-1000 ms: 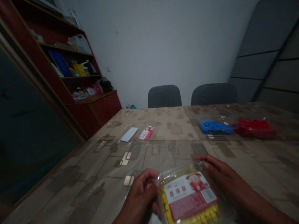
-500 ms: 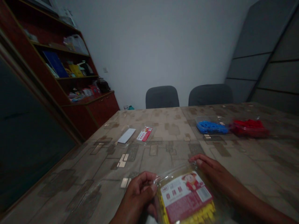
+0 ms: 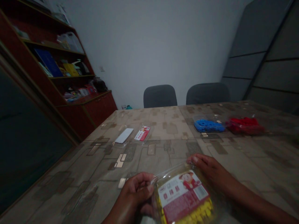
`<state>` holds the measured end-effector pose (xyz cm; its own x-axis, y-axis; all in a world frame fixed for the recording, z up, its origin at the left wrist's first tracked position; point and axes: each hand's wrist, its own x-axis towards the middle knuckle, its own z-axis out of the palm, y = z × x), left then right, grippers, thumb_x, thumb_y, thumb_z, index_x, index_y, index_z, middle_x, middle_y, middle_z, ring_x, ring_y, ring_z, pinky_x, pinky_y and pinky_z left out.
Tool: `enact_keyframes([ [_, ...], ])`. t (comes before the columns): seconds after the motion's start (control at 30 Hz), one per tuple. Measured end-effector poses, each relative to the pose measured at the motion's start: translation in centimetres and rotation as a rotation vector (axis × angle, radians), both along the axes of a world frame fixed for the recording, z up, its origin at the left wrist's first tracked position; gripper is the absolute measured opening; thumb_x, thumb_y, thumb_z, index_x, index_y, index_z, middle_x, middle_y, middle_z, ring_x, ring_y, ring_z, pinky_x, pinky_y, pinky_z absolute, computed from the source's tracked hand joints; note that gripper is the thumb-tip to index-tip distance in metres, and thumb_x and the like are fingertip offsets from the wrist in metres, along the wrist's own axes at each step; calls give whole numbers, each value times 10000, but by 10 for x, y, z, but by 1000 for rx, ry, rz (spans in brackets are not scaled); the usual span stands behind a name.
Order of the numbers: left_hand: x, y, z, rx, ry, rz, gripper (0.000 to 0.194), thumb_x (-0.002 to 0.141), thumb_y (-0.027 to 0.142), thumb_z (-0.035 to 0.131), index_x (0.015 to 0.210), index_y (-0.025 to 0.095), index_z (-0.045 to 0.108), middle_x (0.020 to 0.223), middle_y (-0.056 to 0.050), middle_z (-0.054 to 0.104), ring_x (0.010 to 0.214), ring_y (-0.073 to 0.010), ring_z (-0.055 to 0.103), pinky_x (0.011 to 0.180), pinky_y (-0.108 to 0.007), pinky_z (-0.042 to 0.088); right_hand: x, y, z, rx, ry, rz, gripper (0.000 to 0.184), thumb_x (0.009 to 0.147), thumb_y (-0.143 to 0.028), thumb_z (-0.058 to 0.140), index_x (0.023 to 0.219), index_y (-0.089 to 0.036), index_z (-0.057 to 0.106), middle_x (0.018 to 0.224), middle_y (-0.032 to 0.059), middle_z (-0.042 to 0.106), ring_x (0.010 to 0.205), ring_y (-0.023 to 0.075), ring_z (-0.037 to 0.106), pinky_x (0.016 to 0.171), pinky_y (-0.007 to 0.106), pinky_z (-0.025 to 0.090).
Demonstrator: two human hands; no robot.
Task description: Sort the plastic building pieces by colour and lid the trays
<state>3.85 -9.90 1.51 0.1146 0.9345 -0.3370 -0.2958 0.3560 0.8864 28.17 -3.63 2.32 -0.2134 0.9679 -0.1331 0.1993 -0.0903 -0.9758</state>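
A clear plastic box (image 3: 184,196) with a red and white label on its lid is at the bottom of the view, holding yellow pieces (image 3: 198,214). My left hand (image 3: 137,193) grips its left edge, thumb on top and fingers curled by the far left corner. At the far right corner, my right hand (image 3: 205,166) pinches the rim between thumb and fingers. The lid lies over the box; whether its edge is loose I cannot tell. Something white shows partly beneath my left hand, too hidden to name.
Farther right on the patterned tablecloth (image 3: 168,137) stand a clear box of blue pieces (image 3: 208,125) and one of red pieces (image 3: 245,125). Two clear lids lie left of centre, one with a white underside (image 3: 124,135), one with a label (image 3: 142,133). Chairs (image 3: 160,96) stand behind.
The view has shifted slightly, moving the table things a little left in the picture. Both hands keep their hold on the box of yellow pieces, with hardly any other movement.
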Motion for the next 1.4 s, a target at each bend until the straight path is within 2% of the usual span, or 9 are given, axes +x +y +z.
enact_keyframes([
  [0.17,0,1,1,5,16,-18,335,646,351,823,822,108,674,647,-47,682,492,-128,598,419,-227,519,2,4,-7,-20,14,5,466,749,-653,539,685,-194,575,622,-15,532,570,159,502,538,272,390],
  [0.43,-2,-1,-8,-34,20,7,411,616,405,839,838,99,678,699,-82,713,555,-151,631,463,-236,523,-6,2,8,-66,25,14,545,645,-739,588,582,-210,470,542,-46,444,502,120,411,492,254,340],
  [0.6,-1,-4,-8,-64,3,78,387,582,369,866,794,120,659,677,-63,712,540,-155,632,468,-254,515,-4,3,5,-116,43,41,524,665,-720,592,593,-215,472,540,-39,464,491,123,429,477,253,328],
  [0.8,1,-3,2,-70,-9,54,352,590,353,858,757,106,672,635,-57,701,501,-132,614,449,-217,484,-2,4,0,-112,64,38,559,636,-741,610,573,-211,443,529,-56,434,476,100,384,466,239,303],
  [1.0,0,-1,-3,-37,28,31,382,591,414,849,753,132,648,601,-20,665,474,-117,592,412,-196,460,1,6,-4,-195,78,54,562,597,-748,628,609,-199,507,539,-33,495,488,123,440,467,246,320],
  [1.23,1,0,1,-44,122,-29,432,615,514,810,714,156,589,465,16,626,349,-94,546,351,-186,456,0,7,-11,-91,16,33,504,652,-690,611,578,-206,494,502,-47,458,447,106,383,420,231,266],
  [1.4,-3,1,0,-45,151,-18,445,534,480,863,673,149,601,428,62,566,321,-85,536,312,-162,423,-4,4,-8,-71,-23,34,478,672,-654,609,571,-206,480,527,-46,452,479,111,396,444,234,284],
])
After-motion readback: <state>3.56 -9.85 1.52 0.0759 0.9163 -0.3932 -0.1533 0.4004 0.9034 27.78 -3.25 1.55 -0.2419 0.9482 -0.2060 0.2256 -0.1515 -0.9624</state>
